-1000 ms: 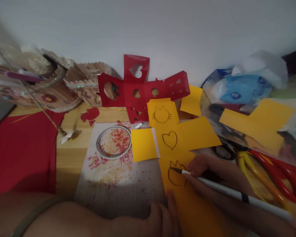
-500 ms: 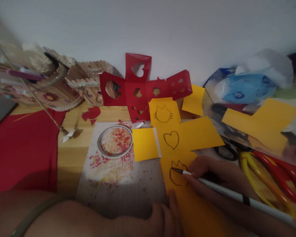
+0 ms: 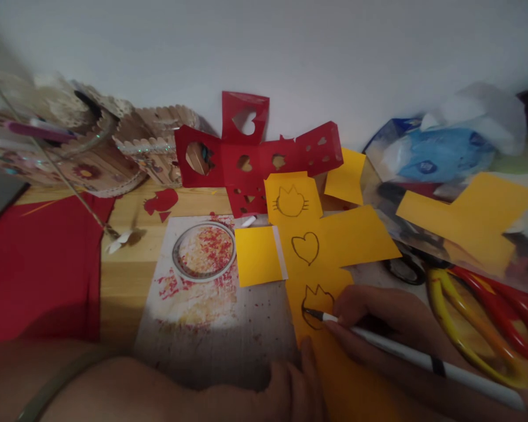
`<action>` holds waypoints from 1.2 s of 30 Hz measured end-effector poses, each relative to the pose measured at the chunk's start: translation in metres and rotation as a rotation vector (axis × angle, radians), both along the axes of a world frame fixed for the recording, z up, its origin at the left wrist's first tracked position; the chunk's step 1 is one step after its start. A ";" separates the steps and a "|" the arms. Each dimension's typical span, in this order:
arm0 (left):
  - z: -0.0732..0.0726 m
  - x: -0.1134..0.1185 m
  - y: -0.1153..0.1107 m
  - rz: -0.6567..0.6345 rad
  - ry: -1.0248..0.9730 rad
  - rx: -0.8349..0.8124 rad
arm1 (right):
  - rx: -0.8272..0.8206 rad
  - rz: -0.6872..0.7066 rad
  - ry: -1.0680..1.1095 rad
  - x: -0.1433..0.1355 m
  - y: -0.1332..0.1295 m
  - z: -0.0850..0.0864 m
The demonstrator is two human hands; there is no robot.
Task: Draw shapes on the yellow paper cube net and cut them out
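In my right hand [image 3: 374,316] is a white marker [image 3: 405,350], pinched between the fingers, its dark tip on the outline of a cat head [image 3: 317,293]. That drawing is on a cross-shaped yellow paper cutout [image 3: 343,240]. A heart and a whiskered cat face are drawn higher up on the same paper. At the bottom, my left hand [image 3: 293,384] rests with its fingers laid on the paper's left edge, holding no object. Its fingertips are partly dim. A yellow side flap [image 3: 257,256] has a white strip along its fold.
A red cutout [image 3: 242,155] with shaped holes leans on the wall. Right are yellow-handled scissors [image 3: 440,310], red handles [image 3: 497,305] and a blue packet [image 3: 444,155]. Left are a decorated wooden-stick holder [image 3: 88,170] and red paper [image 3: 48,269]. A white board [image 3: 158,340] carries red-yellow specks.
The marker tip has moved slightly down and left along the lower cat outline, my right hand with it. The outline's bottom looks more filled in. My left hand stays in place.
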State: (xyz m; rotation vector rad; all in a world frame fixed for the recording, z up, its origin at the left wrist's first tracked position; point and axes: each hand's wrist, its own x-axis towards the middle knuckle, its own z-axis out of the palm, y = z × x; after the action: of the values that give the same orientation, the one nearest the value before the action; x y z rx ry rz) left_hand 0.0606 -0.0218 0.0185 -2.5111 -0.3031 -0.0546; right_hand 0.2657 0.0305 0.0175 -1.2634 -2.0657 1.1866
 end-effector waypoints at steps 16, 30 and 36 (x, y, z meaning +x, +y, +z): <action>0.001 0.002 0.002 0.005 -0.020 0.014 | -0.068 0.130 -0.034 0.008 0.003 -0.001; 0.005 -0.006 0.004 -0.080 0.165 0.108 | -0.043 0.181 0.010 0.015 0.004 -0.006; 0.002 -0.002 0.004 -0.018 0.061 0.089 | -0.046 0.198 0.008 0.018 0.005 -0.007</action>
State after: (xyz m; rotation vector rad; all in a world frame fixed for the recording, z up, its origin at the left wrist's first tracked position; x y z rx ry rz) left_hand 0.0587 -0.0182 0.0201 -2.4219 -0.2473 0.0017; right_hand 0.2833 0.0353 0.0109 -1.0922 -2.2104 1.3290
